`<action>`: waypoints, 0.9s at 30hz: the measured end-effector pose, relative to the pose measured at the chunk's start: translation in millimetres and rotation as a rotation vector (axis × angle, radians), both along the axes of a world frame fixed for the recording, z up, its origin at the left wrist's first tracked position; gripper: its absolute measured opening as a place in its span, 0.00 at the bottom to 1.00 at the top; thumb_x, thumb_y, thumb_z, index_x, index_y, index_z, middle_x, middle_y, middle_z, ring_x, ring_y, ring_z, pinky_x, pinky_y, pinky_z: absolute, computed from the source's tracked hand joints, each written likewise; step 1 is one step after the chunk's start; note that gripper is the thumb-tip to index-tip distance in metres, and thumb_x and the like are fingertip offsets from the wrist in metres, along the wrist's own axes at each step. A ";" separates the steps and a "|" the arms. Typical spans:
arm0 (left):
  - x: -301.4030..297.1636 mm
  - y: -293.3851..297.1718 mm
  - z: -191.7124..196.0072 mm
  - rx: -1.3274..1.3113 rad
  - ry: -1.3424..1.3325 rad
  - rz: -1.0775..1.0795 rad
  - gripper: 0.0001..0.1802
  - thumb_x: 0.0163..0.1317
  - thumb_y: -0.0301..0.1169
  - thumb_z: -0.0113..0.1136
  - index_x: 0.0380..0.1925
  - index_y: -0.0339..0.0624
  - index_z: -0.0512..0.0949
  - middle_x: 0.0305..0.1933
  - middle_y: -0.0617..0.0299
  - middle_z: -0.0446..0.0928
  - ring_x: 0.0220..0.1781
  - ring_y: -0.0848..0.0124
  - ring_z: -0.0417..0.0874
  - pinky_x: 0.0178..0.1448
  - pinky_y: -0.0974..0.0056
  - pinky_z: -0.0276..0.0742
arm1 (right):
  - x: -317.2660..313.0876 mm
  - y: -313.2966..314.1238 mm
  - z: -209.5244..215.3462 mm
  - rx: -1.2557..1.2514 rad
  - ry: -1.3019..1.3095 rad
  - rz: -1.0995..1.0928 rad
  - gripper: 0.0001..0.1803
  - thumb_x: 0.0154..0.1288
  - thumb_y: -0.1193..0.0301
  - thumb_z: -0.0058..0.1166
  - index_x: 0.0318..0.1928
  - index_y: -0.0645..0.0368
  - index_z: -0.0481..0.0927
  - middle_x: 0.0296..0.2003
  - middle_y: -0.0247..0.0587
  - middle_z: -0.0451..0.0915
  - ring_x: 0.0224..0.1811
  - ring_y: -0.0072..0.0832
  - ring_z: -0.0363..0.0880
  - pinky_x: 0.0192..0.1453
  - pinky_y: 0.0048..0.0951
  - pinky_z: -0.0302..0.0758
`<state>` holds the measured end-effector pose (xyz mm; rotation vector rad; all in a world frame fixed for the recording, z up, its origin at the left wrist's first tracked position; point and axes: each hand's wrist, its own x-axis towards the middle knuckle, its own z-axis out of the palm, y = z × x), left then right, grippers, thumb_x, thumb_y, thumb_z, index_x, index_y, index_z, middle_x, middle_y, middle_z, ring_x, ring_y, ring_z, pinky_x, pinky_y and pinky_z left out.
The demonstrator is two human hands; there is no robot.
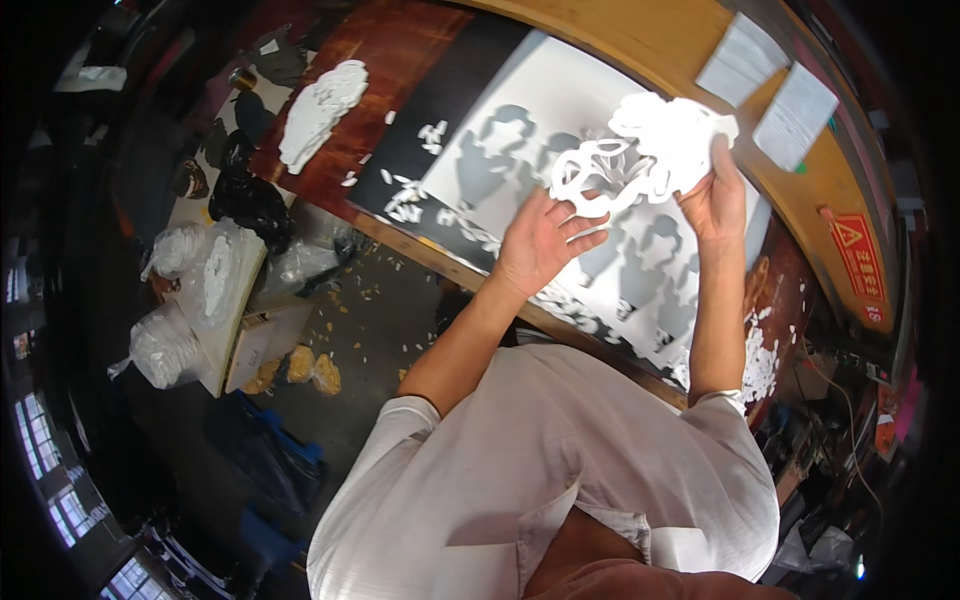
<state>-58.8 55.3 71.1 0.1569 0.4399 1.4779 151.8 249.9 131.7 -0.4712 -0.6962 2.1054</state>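
Note:
A white cut-out piece [640,150] with several curved holes is held up above the table. My left hand [545,235] touches its lower left edge with spread fingers underneath it. My right hand [718,195] grips its right edge, thumb on top. Below it lies a large white sheet [530,130] with dark cut-out openings shaped like figures, resting on a black board [440,90] on the brown table [380,50].
White scraps [320,110] pile on the table's left end and small bits litter the floor [390,300]. Two stacks of white sheets [770,85] lie on a yellow surface at the back. Bags of white pieces [165,345] and a cardboard box [250,350] stand at left.

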 end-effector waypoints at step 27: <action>-247.5 -9.3 28.7 -0.043 1.118 0.661 0.15 0.76 0.27 0.66 0.59 0.35 0.81 0.49 0.65 0.86 0.47 0.81 0.82 0.52 0.70 0.80 | -268.4 -46.5 -17.9 -0.308 -0.205 -0.157 0.29 0.90 0.53 0.39 0.72 0.65 0.71 0.66 0.52 0.83 0.66 0.46 0.85 0.63 0.52 0.85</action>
